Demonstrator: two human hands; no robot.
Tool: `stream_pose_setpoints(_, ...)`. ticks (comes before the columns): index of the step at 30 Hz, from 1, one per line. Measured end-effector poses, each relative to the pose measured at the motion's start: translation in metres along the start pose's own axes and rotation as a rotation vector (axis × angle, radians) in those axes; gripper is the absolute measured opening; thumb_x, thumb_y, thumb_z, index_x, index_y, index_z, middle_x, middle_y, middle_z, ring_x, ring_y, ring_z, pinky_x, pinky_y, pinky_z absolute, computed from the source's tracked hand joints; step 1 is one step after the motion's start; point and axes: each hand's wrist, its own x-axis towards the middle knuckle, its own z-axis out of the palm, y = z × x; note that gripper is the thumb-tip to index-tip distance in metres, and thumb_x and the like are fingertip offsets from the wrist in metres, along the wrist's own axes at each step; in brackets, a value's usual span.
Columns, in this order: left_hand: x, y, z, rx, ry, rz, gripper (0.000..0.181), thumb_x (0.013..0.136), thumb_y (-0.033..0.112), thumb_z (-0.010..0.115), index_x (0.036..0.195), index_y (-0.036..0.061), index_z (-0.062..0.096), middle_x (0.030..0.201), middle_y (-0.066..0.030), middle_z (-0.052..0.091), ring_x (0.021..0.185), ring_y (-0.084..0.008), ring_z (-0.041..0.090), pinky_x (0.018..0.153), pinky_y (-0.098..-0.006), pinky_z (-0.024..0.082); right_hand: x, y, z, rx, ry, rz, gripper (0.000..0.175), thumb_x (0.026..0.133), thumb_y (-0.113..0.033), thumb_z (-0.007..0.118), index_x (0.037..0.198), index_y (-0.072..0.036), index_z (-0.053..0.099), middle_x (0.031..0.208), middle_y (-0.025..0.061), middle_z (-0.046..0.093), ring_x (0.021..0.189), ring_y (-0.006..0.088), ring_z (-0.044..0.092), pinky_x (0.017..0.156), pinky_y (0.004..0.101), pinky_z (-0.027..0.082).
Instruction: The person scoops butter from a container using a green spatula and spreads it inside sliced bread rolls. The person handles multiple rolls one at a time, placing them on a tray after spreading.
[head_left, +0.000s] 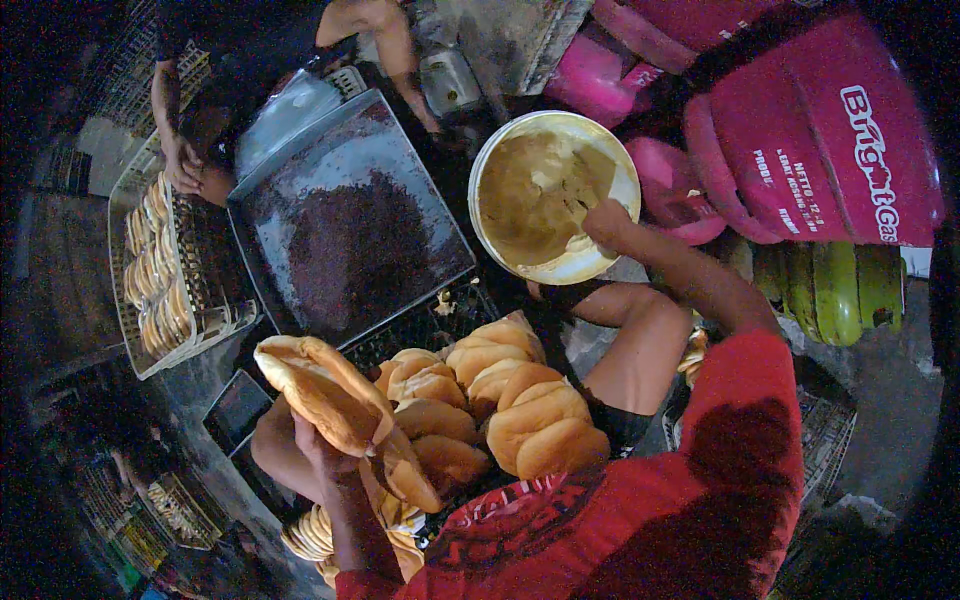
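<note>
My left hand grips a split bread roll, its cut side partly parted. My right hand reaches inside the rim of a white bucket that contains a tan creamy spread. Its fingers look curled, and a small dark shape shows beside them; whether they hold a tool is hidden. Several golden rolls lie in overlapping rows between my legs. Beyond them stands a metal tray with a heap of dark brown crumbs or sprinkles.
Another person's hand rests by a cream plastic crate of packed rolls. Pink gas cylinders and a green one stand at right. More rolls lie beside my left forearm.
</note>
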Motion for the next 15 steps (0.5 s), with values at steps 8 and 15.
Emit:
stream_pose_setpoints(8, 0.023, -0.017, 0.029, -0.363, -0.419, 0.012, 0.061, 0.099, 0.054, 0.04, 0.143, 0.0107, 0.039, 0.136, -0.0111, 0.051, 0.122, -0.0277, 0.053, 0.103, -0.0444, 0.045, -0.017, -0.084, -0.092, 1.504, -0.417, 0.571, 0.026, 0.089, -0.011, 0.058, 0.11, -0.002, 0.071, 0.074, 0.0049, 0.068, 0.065, 0.0133, 0.062, 0.059, 0.0265, 0.049)
stream_pose_setpoints(15, 0.04, -0.002, 0.075, -0.386, -0.68, -0.306, 0.073, 0.095, 0.065, 0.038, 0.141, 0.0089, 0.043, 0.135, -0.0136, 0.054, 0.122, -0.0299, 0.055, 0.104, -0.0493, 0.044, -0.023, -0.131, -0.127, 2.085, 0.026, 0.694, 0.037, 0.092, -0.008, 0.06, 0.128, 0.002, 0.054, 0.086, 0.0075, 0.067, 0.063, 0.0124, 0.06, 0.058, 0.0258, 0.051)
